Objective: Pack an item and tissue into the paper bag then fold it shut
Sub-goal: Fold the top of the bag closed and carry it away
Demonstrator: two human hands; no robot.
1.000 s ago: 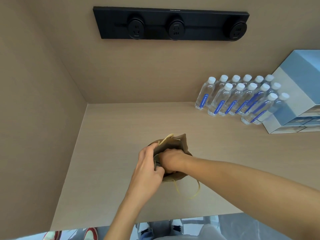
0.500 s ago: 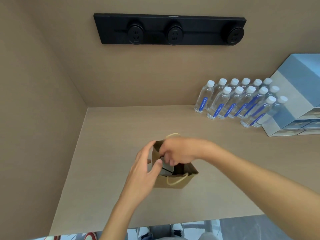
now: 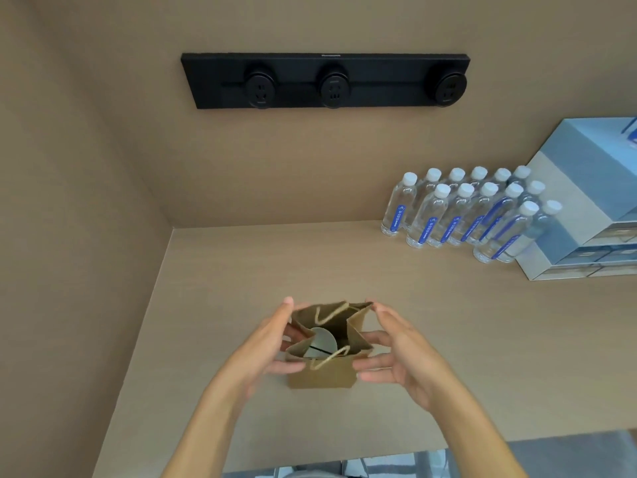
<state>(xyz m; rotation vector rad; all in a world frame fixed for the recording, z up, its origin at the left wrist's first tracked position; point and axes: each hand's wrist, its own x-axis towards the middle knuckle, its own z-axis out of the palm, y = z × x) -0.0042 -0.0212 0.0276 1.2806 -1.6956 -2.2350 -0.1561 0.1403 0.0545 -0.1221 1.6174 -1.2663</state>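
Now right hand (image 3: pixel 403 353) out of small brown paper bag (image 3: pixel 322 376).
Both grips spread, left hand (image 3: pixel 262 350) pressing its side at 9 o'clock, right at 3 (pale round item (image 3: pixel 322 339) inside); folding likely next.

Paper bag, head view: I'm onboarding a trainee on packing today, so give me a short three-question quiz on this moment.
1. True or false: the paper bag is already folded shut.
2. What stands at the far right of the table? A) water bottles B) mugs C) cans
3. Fill in: the left hand and right hand are at ___ sides of the bag.
Key: 1 false; 2 A; 3 opposite.
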